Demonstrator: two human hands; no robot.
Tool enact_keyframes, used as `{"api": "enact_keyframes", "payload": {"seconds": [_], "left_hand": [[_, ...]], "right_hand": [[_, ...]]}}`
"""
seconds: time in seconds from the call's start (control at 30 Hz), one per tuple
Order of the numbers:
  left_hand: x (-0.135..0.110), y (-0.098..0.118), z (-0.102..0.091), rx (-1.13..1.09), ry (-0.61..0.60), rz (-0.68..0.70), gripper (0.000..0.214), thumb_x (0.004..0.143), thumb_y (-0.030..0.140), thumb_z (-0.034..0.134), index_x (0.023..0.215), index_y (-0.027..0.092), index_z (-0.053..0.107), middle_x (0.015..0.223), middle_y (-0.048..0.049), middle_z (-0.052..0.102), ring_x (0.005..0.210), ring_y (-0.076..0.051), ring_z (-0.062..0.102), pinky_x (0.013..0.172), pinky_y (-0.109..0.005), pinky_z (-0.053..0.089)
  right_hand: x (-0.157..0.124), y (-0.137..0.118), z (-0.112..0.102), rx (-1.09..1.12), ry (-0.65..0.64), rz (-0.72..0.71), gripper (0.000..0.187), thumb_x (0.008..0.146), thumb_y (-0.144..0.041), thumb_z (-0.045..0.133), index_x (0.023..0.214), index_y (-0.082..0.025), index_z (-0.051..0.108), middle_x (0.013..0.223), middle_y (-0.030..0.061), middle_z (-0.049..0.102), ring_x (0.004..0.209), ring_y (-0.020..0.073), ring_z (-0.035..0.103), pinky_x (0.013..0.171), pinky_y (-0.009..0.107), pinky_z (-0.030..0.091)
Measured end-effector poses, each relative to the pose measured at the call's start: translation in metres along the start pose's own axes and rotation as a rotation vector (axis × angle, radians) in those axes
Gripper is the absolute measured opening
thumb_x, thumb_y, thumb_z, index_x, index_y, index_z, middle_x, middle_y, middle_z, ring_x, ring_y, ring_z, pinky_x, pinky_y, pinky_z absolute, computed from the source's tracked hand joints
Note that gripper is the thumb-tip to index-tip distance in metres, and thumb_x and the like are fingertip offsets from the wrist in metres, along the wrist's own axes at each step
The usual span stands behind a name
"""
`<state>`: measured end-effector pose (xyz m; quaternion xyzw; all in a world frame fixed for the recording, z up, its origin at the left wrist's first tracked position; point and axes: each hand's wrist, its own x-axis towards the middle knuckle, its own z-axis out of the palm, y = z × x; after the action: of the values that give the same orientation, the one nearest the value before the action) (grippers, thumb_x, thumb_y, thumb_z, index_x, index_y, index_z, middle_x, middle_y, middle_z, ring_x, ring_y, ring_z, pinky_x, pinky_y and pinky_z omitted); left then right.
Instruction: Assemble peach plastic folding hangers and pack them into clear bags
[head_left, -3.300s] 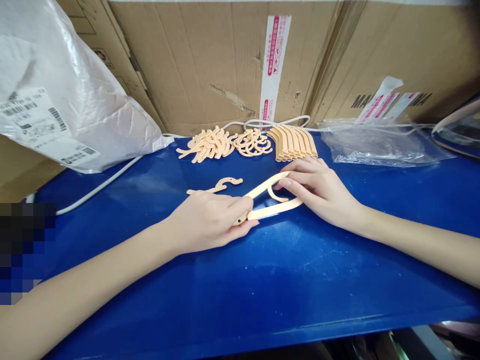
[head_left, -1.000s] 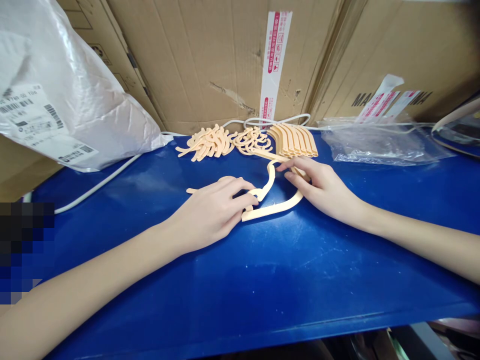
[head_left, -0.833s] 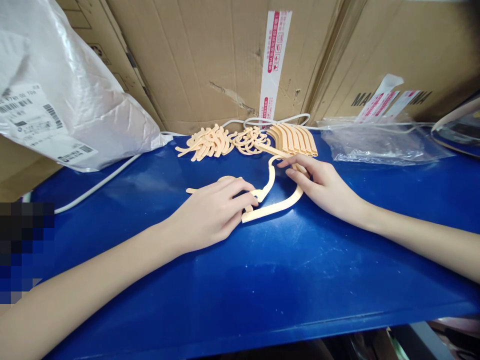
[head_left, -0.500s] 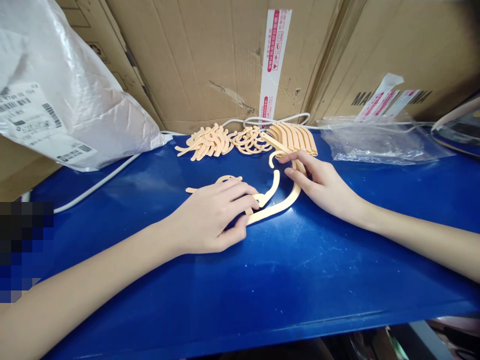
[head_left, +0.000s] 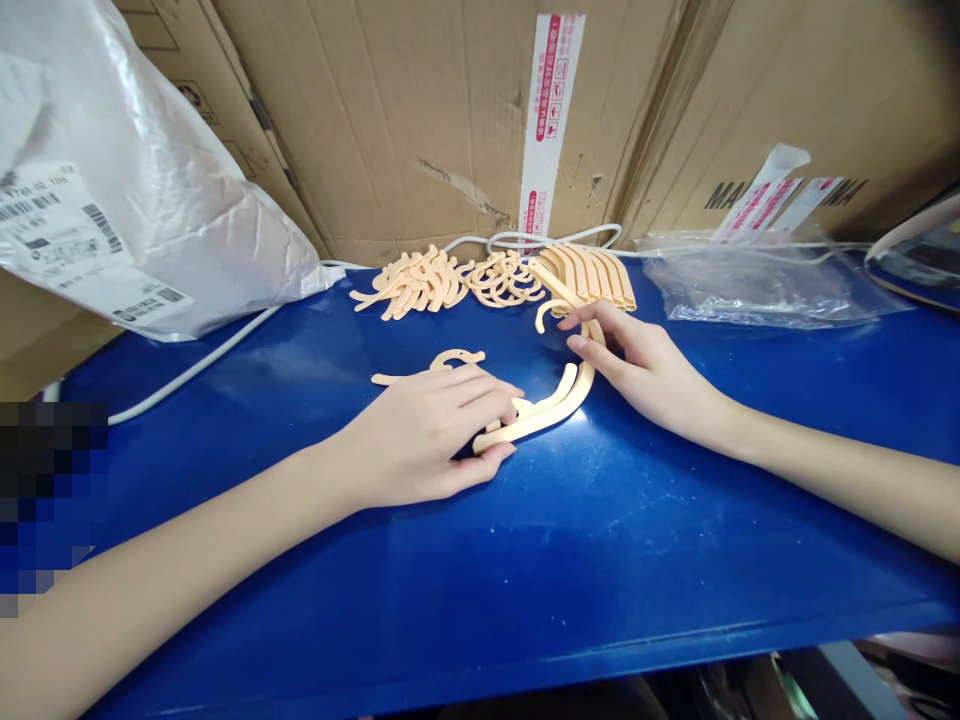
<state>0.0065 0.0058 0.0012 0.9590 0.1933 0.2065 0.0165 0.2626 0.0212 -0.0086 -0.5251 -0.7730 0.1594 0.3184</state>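
Observation:
My left hand is closed, fingers and thumb pinching the near end of a long curved cream plastic hanger arm. A shorter curved cream piece lies along the inner edge of that arm, partly under the same fingers. At the other end, my right hand grips the hanger between thumb and fingers, close to its curved hook; its fingers hide the joint. Beyond my left hand, on the blue table, lies another hook piece, partly covered by the hand.
At the back sit a pile of short curved arms, a pile of hooks and a row of long arms. A clear plastic bag lies right, a white parcel bag left. Cardboard boxes and a white cable stand behind.
The shorter piece has swung right and down, against the inner edge of the long arm. My left thumb has shifted slightly right; my right hand has barely moved.

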Motion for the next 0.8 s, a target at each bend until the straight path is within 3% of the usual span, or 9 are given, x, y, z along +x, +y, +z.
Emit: {"api": "enact_keyframes", "payload": {"seconds": [0.2, 0.37, 0.47, 0.63, 0.8], "left_hand": [[0.000, 0.000, 0.000, -0.006, -0.003, 0.001, 0.003, 0.093, 0.019, 0.055, 0.093, 0.017, 0.057, 0.106, -0.0057, 0.071, 0.100, -0.019, 0.068, 0.093, -0.034, 0.050], [-0.001, 0.000, 0.000, -0.002, 0.002, 0.003, 0.007, 0.093, 0.018, 0.053, 0.099, 0.017, 0.056, 0.107, -0.0066, 0.072, 0.097, -0.018, 0.067, 0.094, -0.033, 0.050], [0.000, -0.001, 0.000, 0.015, 0.007, 0.021, 0.008, 0.094, 0.017, 0.051, 0.100, 0.016, 0.057, 0.110, -0.0067, 0.070, 0.100, -0.018, 0.065, 0.099, -0.035, 0.048], [0.001, -0.003, 0.001, 0.069, 0.039, -0.066, 0.012, 0.094, 0.012, 0.050, 0.103, 0.013, 0.058, 0.117, -0.0091, 0.065, 0.111, -0.020, 0.059, 0.096, -0.032, 0.049], [0.000, -0.005, 0.002, 0.122, 0.097, -0.099, 0.017, 0.093, 0.010, 0.052, 0.108, 0.013, 0.059, 0.118, -0.0084, 0.064, 0.112, -0.020, 0.056, 0.099, -0.033, 0.047]], "right_hand": [[0.001, 0.003, 0.001, 0.016, -0.017, 0.007, 0.024, 0.095, -0.037, 0.051, 0.110, -0.020, 0.061, 0.099, 0.0036, 0.066, 0.068, 0.0140, 0.051, 0.064, 0.029, 0.038], [0.000, 0.004, 0.001, 0.000, -0.047, -0.041, 0.022, 0.098, -0.035, 0.048, 0.111, -0.020, 0.058, 0.074, -0.0019, 0.058, 0.063, 0.0141, 0.052, 0.064, 0.029, 0.040], [-0.001, 0.001, 0.001, -0.098, -0.066, -0.127, 0.020, 0.099, -0.031, 0.045, 0.110, -0.020, 0.057, 0.069, -0.0028, 0.056, 0.062, 0.0140, 0.052, 0.065, 0.029, 0.038], [-0.004, -0.004, 0.001, -0.250, -0.126, -0.316, 0.018, 0.099, -0.022, 0.042, 0.108, -0.017, 0.056, 0.081, 0.0012, 0.065, 0.073, 0.0167, 0.058, 0.074, 0.032, 0.040], [-0.006, -0.006, 0.000, -0.289, -0.157, -0.449, 0.020, 0.100, -0.022, 0.040, 0.108, -0.016, 0.057, 0.096, 0.0047, 0.068, 0.080, 0.0185, 0.061, 0.074, 0.032, 0.042]]}}
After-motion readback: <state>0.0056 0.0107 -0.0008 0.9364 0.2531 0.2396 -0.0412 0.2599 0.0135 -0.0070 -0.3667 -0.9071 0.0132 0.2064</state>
